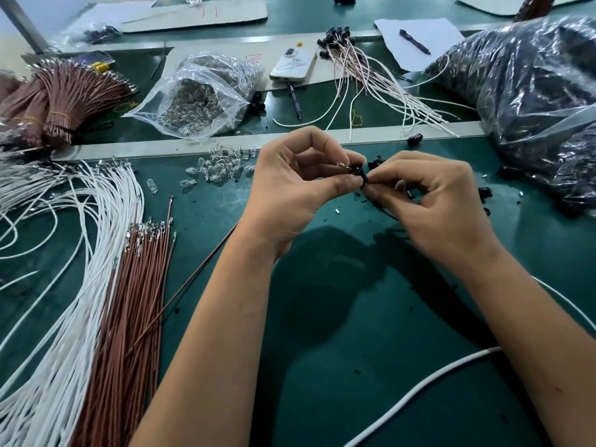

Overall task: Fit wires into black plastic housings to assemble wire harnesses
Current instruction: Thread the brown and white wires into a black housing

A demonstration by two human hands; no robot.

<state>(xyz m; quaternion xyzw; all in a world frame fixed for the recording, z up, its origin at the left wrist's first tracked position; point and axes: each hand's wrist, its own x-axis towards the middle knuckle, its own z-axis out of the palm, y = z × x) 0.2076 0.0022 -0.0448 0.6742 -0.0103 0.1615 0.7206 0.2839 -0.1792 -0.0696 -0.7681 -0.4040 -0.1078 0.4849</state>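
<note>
here the step in hand looks like the fitting itself. the left hand (296,185) and the right hand (432,201) meet above the green mat (322,317), and between them sits one small black housing (358,171). the left thumb and curled fingers pinch it from the left side, and the fingertips of the right hand pinch it from the right, so both hands are closed on the same piece. a small metal terminal (342,164) shows just at the left of the housing; whether it is already seated inside i cannot tell, it is too small. a brown wire (193,275) runs from under the left wrist down to the left, and probably it belongs to this terminal, but the hand hides the link.

i judge that the next move calls for a straight push of the terminal into its cavity, with the housing kept steady. after that a white wire from the bundle (80,253) at the left is probably needed. finished harnesses (361,66) lie well apart at the back, near a phone (292,64), and loose housings (483,191) lie near the right hand.
</note>
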